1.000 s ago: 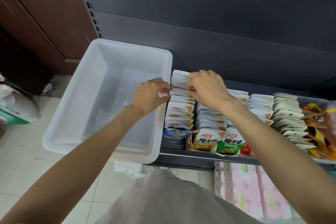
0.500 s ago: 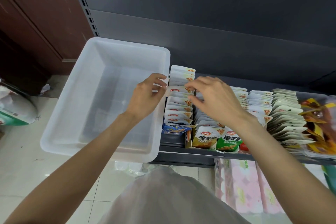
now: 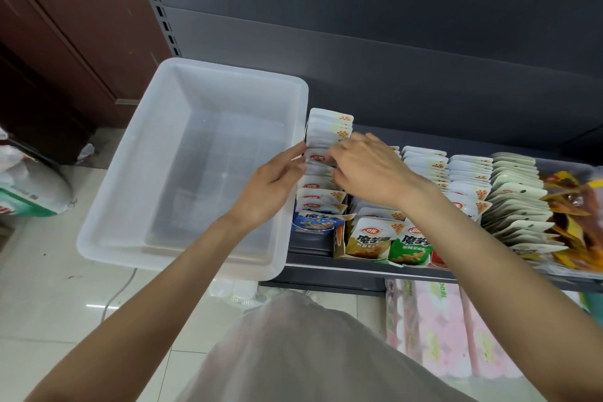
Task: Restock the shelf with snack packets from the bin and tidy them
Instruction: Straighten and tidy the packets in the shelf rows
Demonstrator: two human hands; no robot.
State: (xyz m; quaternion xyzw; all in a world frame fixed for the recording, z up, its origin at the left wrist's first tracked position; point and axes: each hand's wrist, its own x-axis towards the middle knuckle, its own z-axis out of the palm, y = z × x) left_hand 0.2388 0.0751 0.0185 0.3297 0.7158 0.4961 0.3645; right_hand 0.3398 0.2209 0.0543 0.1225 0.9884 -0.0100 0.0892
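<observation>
White snack packets stand in several rows on the dark shelf [image 3: 326,266]. The leftmost row of packets [image 3: 321,194] runs front to back, with a blue-fronted packet [image 3: 315,223] at its front. My left hand [image 3: 270,188] touches that row's left side with its fingertips, fingers extended. My right hand [image 3: 368,170] lies over the row's right side, fingers spread across the packet tops. Neither hand lifts a packet. The clear plastic bin [image 3: 195,173] to the left holds nothing visible.
Yellow and green fronted packets [image 3: 388,241] sit at the shelf front. Cream packets [image 3: 518,199] and orange wrappers [image 3: 574,215] fill the right. Pink tissue packs [image 3: 450,326] lie on the lower shelf. A bag [image 3: 26,192] rests on the tiled floor at left.
Both hands have shifted slightly along the leftmost row and their fingers have spread out from a pinching hold. The camera view has moved a little.
</observation>
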